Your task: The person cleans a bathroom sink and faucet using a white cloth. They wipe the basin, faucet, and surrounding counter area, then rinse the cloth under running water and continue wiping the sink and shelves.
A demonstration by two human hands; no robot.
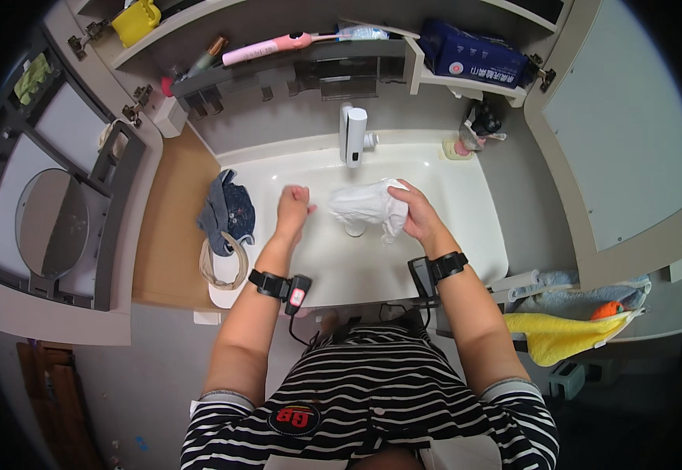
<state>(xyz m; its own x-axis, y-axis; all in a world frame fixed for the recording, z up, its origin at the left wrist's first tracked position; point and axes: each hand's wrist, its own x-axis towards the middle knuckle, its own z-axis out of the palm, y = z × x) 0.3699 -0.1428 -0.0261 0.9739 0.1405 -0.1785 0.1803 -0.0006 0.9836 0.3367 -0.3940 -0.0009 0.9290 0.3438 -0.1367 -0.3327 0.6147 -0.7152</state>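
A crumpled white cloth hangs over the basin of a white sink, its right end gripped between the thumb and fingers of my right hand. To the left of the cloth, clear of it, my left hand is raised above the basin with its fingers curled; it looks slightly blurred, and whether something small lies in it cannot be seen. The white faucet stands behind the cloth. Partly under the cloth shows the round drain piece.
Dark blue and grey cloth and a beige band lie on the sink's left edge. A soap dish sits at the back right. Overhead, open cabinet shelves hold a pink electric toothbrush and a blue pack. Yellow cloth hangs at right.
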